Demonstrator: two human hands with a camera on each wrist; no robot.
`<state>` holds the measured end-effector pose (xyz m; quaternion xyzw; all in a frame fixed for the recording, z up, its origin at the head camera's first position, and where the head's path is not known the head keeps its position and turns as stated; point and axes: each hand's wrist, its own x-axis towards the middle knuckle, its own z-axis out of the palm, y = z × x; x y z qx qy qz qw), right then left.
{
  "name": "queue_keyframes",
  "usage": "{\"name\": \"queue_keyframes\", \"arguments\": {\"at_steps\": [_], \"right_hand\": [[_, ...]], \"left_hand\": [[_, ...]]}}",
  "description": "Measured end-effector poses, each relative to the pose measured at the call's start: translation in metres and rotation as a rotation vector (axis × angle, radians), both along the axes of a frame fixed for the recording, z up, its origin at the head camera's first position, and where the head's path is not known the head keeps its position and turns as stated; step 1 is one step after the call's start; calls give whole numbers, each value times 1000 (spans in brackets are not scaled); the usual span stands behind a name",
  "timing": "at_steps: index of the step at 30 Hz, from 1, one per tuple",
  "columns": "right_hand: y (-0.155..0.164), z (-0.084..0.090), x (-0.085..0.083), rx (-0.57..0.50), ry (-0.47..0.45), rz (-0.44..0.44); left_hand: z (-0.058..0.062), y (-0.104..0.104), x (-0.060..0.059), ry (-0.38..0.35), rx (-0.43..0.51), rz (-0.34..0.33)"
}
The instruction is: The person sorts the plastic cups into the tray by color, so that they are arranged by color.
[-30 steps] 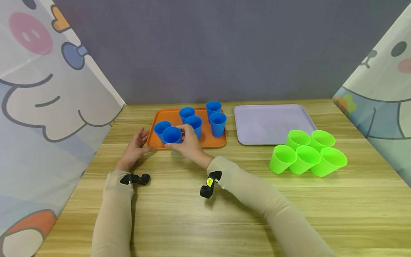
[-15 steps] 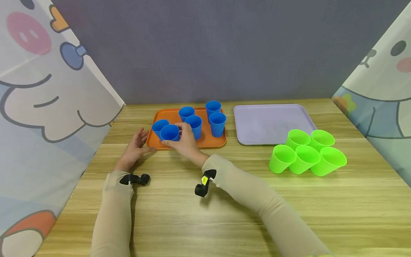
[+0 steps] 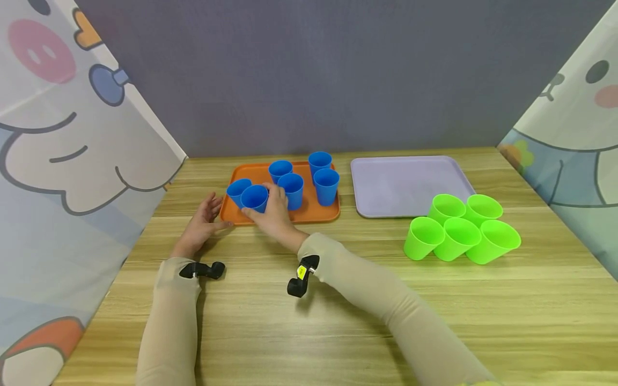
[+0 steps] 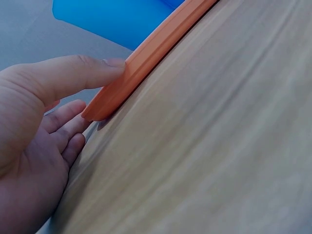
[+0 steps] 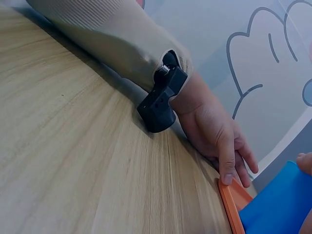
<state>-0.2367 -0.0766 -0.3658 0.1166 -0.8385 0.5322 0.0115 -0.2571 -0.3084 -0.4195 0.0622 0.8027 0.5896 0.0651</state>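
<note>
An orange tray [image 3: 314,215] stands at the back left of the wooden table and holds several upright blue cups [image 3: 326,185]. My right hand [image 3: 264,207] grips one blue cup [image 3: 254,197] at the tray's front left, close beside another blue cup [image 3: 236,188]. In the right wrist view this blue cup [image 5: 278,201] shows above the orange tray's rim [image 5: 230,204]. My left hand [image 3: 211,215] lies on the table with straight fingers. Its thumb [image 4: 78,73] touches the orange tray's corner [image 4: 146,58], under a blue cup [image 4: 112,19]. The right wrist view shows the left hand [image 5: 217,134] too.
A lilac tray [image 3: 410,185] lies to the right of the orange one. In front of it several green cups [image 3: 458,228] lie clustered on the table. Cartoon-print curtains close both sides, and a grey wall stands behind. Black wrist cameras [image 3: 203,269] sit on both forearms.
My right hand has carried its blue cup a little to the left and farther onto the tray, up against the front-left cup. The left hand has stayed at the tray's corner.
</note>
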Motion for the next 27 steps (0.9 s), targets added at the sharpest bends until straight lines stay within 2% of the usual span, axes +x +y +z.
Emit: {"name": "queue_keyframes", "arguments": {"at_steps": [7,16,27], "right_hand": [[-4,-3,1,-23,-43,-6],[-5,-6,-2,-69,-149,-50],[-3,-6,-4,-62,-202,-23]], "left_hand": [[1,0,1,-5,-2,6],[2,0,0,10,11,3],[2,1,1,0,-2,10]]}}
